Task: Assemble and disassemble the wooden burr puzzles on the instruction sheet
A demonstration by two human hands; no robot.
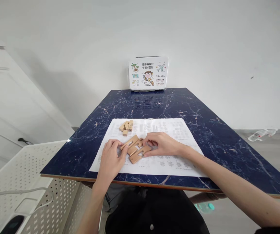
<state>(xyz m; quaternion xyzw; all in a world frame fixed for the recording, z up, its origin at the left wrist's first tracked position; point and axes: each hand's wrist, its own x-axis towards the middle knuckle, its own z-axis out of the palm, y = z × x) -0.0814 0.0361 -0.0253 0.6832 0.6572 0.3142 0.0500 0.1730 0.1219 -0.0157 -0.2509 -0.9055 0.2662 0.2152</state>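
Note:
Several flat notched wooden bars (135,148) lie side by side on a white printed sheet (174,130) spread over a dark blue marble-patterned table (203,113). My left hand (112,159) pinches the left end of the bars with thumb and fingers. My right hand (160,144) curls over their right end, fingertips pressed on the wood. A small heap of loose wooden blocks (126,126) sits on the sheet just behind the bars, untouched.
A white illustrated box (148,73) stands at the table's far edge against the wall. A white perforated basket (20,185) with a cable sits low at the left. A clear plastic bottle (262,134) lies on the floor at the right.

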